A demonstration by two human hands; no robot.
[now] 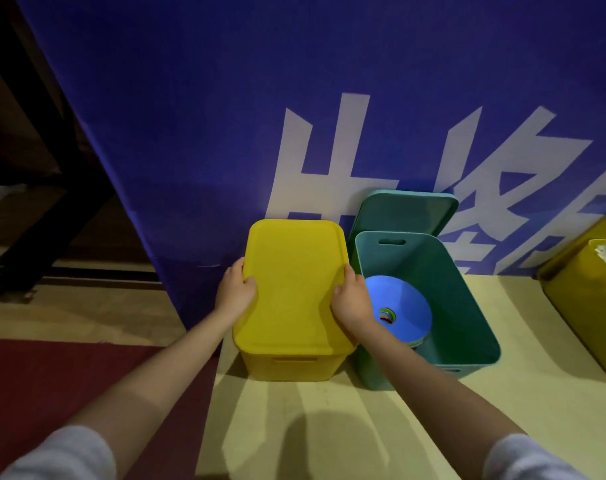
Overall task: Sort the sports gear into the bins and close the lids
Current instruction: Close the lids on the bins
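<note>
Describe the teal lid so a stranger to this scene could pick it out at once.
Start at the big blue banner with white characters standing behind the bins. At its foot, right of the yellow bin that both hands are closing, sits an open teal bin. The teal lid stands propped behind that bin against the banner; it is the only lid not lying on a bin.

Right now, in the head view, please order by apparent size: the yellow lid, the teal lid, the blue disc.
1. yellow lid, largest
2. teal lid, though partly hidden behind the teal bin and farther away, so unsure
3. blue disc, smallest
</note>
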